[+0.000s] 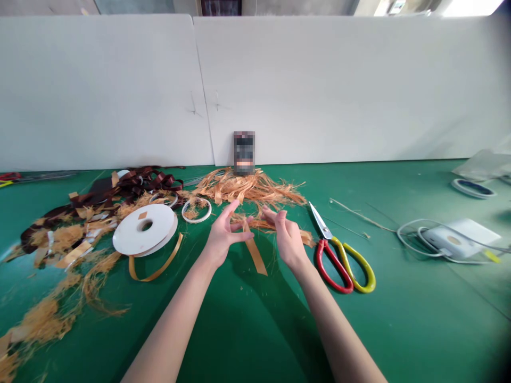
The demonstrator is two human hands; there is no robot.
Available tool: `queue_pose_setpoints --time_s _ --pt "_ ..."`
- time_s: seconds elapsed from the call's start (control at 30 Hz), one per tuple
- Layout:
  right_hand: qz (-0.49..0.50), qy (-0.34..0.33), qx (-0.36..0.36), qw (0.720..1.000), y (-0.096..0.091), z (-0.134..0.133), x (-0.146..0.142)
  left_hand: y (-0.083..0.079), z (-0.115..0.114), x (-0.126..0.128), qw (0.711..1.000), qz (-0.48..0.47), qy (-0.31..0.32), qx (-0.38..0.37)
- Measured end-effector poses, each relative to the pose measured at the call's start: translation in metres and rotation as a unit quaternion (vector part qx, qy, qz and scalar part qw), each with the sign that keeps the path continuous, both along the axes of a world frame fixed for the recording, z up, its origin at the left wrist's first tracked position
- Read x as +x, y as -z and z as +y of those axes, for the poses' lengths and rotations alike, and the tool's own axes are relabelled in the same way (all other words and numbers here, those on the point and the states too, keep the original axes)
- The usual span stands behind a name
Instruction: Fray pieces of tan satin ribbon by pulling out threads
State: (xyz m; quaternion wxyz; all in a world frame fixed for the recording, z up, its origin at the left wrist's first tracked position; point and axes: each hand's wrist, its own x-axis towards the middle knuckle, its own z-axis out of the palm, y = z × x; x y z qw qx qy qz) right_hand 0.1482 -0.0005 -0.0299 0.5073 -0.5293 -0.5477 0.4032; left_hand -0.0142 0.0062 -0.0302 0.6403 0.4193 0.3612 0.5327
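left hand [223,234]: thumb and forefinger pinched on the top of the orange ribbon strip [255,255], other fingers fanned out
right hand [288,239]: fingers closed on the strip's frayed end, just left of the scissors [339,255]
strip position: held between both hands above the green table [399,330], free tail hanging left of the scissors
step (judged): the weave looks to be pulled apart; grips are best kept close together and few threads taken per pull, so it is frayed, not torn
risk (judged): scissor tips lie near the right hand and are best kept clear of
counts: hands 2; held strip 1; scissors 1
counts, left of scissors: white ribbon spool [144,229] 1; loose white rings [196,209] 2; frayed fibre heap [247,187] 1; dark brown ribbon tangle [136,183] 1
counts, right of scissors: white adapter [455,239] with cable 1
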Motion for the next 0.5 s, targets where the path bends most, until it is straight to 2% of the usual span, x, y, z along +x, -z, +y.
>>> queue_pose_setpoints --time_s 0.07,0.17,0.23,0.3,0.4,0.5 --pt "0.113 -0.044 0.010 0.993 -0.003 0.001 -0.002 0.002 0.000 0.001 1.000 0.005 0.003 -0.007" --pt "0.246 -0.140 -0.029 0.959 -0.014 0.000 -0.003 0.003 0.002 0.001 1.000 0.003 -0.011 -0.017" --pt "0.272 -0.202 -0.078 0.938 -0.020 -0.003 0.000 0.002 0.003 -0.002 0.999 -0.016 -0.021 -0.025" --pt "0.256 -0.240 -0.112 0.930 -0.023 -0.005 0.002 0.001 0.005 -0.005 0.998 -0.046 -0.028 -0.030" --pt "0.178 -0.222 -0.119 0.951 -0.019 -0.005 0.004 -0.001 0.005 -0.010 0.996 -0.082 -0.035 -0.026" --pt "0.079 -0.125 -0.102 0.984 -0.012 -0.003 0.002 -0.001 0.005 -0.011 0.995 -0.090 -0.028 -0.026"
